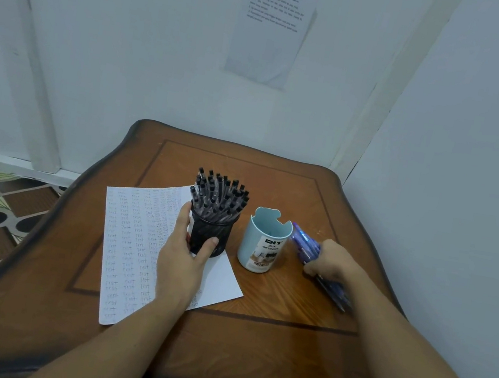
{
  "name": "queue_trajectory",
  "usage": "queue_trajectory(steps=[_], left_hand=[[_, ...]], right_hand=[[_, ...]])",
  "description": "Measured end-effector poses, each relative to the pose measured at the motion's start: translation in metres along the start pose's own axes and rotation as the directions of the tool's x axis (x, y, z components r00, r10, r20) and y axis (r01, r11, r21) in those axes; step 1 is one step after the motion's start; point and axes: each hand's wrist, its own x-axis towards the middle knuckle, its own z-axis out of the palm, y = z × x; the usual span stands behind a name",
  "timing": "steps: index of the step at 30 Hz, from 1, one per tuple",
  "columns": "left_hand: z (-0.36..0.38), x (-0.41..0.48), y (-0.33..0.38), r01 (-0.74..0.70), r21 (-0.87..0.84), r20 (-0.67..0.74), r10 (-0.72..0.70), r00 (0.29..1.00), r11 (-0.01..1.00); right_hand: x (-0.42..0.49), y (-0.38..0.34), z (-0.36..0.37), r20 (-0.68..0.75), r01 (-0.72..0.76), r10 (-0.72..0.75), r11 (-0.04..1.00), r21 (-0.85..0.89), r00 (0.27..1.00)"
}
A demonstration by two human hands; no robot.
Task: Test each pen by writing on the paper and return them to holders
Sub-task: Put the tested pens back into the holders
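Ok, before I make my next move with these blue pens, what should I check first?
1. Right hand has a firm grip on the blue pens: ok, its fingers curl round the bundle.
2. Light blue holder is upright with an open mouth: ok, and it looks empty.
3. Left hand grips the black holder: ok.
4. Paper is free for writing: not ok, the black holder stands on it and most of it is filled.
5. Blue pens are already tested: cannot tell.
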Motion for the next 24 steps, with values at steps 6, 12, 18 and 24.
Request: queue_trajectory(steps=[6, 12, 18, 24], left_hand=[[0.002, 0.0, 0.001, 0.005, 0.04, -0.003, -0.005, 1.0, 0.999], [0.001, -0.001, 0.002, 0.014, 0.019, -0.003, -0.014, 1.0, 1.0], [0.002, 0.0, 0.002, 0.016, -0.001, 0.004, -0.016, 1.0, 1.0], [0.002, 0.001, -0.001, 0.017, -0.013, 0.008, -0.017, 1.0, 1.0]], right_hand=[[-0.006, 0.01, -0.019, -0.098, 0.01, 0.036, 0.904, 0.428, 0.995], [-0.027, -0.036, -0.062, -0.374, 0.3, 0.019, 0.561, 0.772, 0.927], [-0.042, -0.092, -0.07, -0.505, 0.482, 0.058, 0.224, 0.847, 0.861], [-0.046, -0.119, -0.028, -0.489, 0.454, 0.087, 0.261, 0.852, 0.868]])
